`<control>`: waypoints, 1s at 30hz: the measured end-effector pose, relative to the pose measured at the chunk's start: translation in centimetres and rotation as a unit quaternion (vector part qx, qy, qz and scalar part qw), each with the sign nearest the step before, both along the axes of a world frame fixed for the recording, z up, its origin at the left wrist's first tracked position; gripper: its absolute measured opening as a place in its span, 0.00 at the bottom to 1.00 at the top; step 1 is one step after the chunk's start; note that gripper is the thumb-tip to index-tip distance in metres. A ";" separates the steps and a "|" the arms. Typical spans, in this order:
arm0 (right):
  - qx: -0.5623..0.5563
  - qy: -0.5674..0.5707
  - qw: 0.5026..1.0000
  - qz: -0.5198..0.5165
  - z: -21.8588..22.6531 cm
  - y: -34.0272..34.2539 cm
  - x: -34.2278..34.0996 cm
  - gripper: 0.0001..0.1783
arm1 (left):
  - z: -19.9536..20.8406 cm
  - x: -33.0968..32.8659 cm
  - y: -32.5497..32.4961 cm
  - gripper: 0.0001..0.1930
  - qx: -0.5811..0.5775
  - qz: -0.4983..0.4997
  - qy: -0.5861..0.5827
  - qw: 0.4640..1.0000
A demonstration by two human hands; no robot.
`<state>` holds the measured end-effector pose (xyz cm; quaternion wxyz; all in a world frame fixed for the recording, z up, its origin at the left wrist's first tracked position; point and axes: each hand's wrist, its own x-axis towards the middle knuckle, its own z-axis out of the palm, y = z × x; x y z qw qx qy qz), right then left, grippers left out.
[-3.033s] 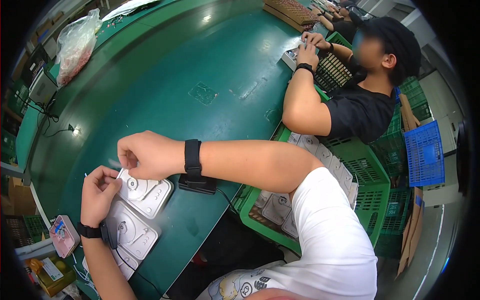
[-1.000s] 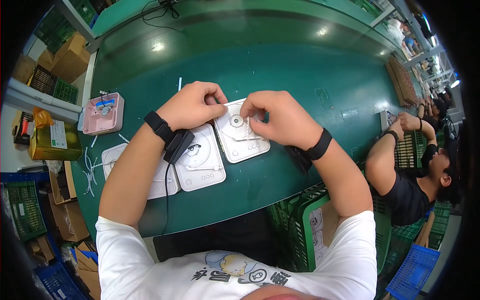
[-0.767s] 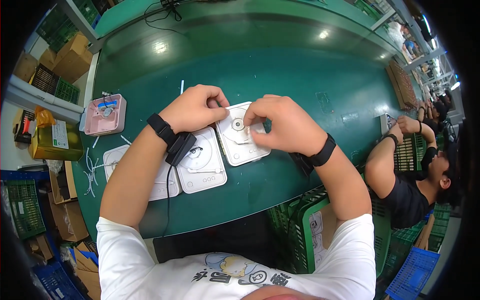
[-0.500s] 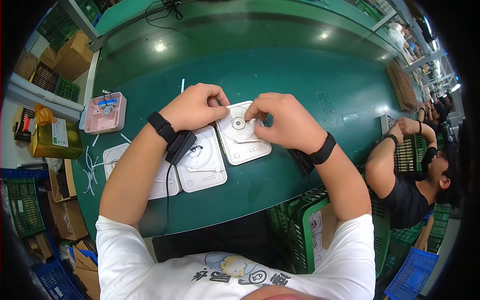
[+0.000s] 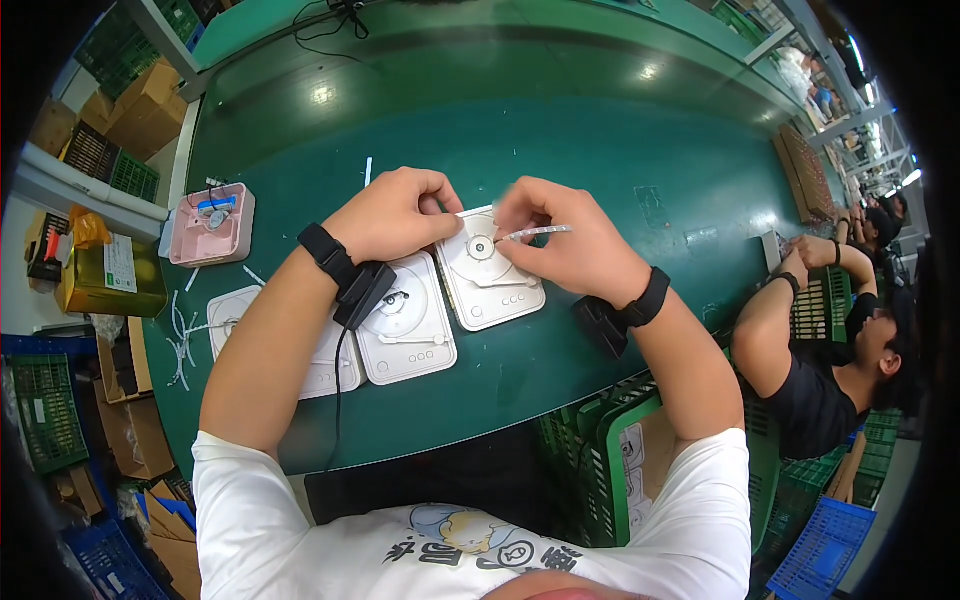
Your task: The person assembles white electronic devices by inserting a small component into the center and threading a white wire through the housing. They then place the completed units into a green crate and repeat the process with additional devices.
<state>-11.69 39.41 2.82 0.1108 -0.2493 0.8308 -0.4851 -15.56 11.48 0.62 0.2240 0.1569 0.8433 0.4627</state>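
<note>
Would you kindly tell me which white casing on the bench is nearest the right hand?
The rightmost white casing on the bench, partly beneath the right hand; the others there lie left.

Compared with three seconds ago, the view has turned, and the co-worker (image 5: 820,402) appears nearer the right edge. The right hand (image 5: 570,238) has moved apart from the left hand (image 5: 398,218). A white strip (image 5: 541,233), hardly visible half a second ago, now sticks out from the right grip, pointing rightward.
</note>
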 end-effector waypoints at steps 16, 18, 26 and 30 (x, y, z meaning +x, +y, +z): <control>0.038 -0.021 0.999 0.020 1.1 0.9 -0.5 0.11 | 0.0 0.3 0.1 0.16 -0.002 0.005 0.002 1.000; 0.014 -0.016 1.000 0.012 0.6 0.6 -0.6 0.11 | 0.2 0.3 -0.2 0.16 -0.002 0.007 0.001 1.000; -0.031 0.046 0.998 -0.002 -0.5 1.4 -0.6 0.15 | -0.1 -0.6 0.5 0.12 0.026 -0.056 0.056 0.997; -0.023 0.099 0.995 0.010 -1.9 0.3 -1.6 0.21 | -0.7 -0.2 -0.8 0.05 0.058 -0.034 -0.016 0.998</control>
